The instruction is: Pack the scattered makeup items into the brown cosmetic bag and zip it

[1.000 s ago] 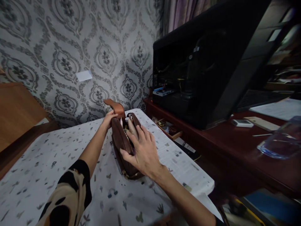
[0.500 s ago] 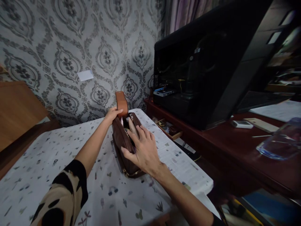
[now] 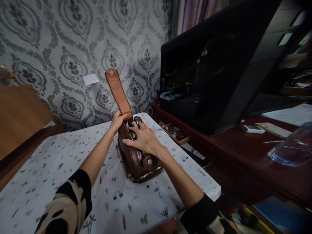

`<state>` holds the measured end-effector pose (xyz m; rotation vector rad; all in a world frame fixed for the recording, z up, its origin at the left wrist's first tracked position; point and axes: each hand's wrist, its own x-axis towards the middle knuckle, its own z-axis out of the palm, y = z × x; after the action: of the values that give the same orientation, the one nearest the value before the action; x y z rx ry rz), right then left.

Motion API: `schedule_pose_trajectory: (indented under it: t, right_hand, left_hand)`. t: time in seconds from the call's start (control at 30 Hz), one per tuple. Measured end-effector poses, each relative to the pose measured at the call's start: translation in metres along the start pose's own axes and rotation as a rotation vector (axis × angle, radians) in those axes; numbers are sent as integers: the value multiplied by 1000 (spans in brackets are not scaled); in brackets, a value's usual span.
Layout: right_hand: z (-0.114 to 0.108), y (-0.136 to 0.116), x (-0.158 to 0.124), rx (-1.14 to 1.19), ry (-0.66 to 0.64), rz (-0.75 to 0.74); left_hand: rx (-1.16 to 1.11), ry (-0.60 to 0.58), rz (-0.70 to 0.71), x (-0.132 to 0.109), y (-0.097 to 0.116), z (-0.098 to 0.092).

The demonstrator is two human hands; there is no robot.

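A dark brown leather bag [image 3: 130, 154] sits on the patterned white cloth with its zipped top open. Its tan-lined flap strap [image 3: 119, 91] stands up at the far end, a round metal snap near its tip. My left hand [image 3: 118, 121] grips the far left corner of the bag, thumb at the base of the strap. Over the opening lies my right hand [image 3: 146, 138], fingers stretched apart toward the far side and thumb on the left rim. Small items show inside, mostly covered by that hand.
To the right, a black computer case [image 3: 202, 74] stands on a dark red desk [image 3: 231, 152]. A part-open drawer [image 3: 184, 140] faces the white cloth [image 3: 102, 195]. A clear plastic container [image 3: 290, 151] stands on the desk. At left is a wooden panel [image 3: 21, 117].
The strap has swung up from folded over to standing upright. My right hand has shifted slightly away from me along the opening, uncovering the near end of the bag and its snap.
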<state>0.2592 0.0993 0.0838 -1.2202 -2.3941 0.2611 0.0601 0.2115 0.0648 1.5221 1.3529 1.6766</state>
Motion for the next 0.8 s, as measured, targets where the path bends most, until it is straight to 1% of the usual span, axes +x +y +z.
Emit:
schedule_pose_trajectory:
  t: [0.13,0.23,0.33,0.4,0.47,0.53,0.7,0.8]
  right_hand:
    - [-2,2,1,-19,17,-26]
    - [1,13,12,17,38,-30]
    - [6,31,40,172,58,26]
    - [10,44,64,353,17,87]
    - [15,54,84,432,-17,103]
    - [19,62,96,470,-27,104]
    - [29,79,102,551,-29,65]
    - [32,85,104,571,-41,81]
  left_hand:
    - [16,13,11,2,-2,1]
    - [25,24,16,3,-4,2]
    - [30,31,24,5,-6,2]
    - [32,32,36,5,-6,3]
    - [36,37,46,5,-7,3]
    - [40,47,52,7,-9,3]
    - [35,77,49,11,-19,3]
    - [36,71,52,12,-21,4]
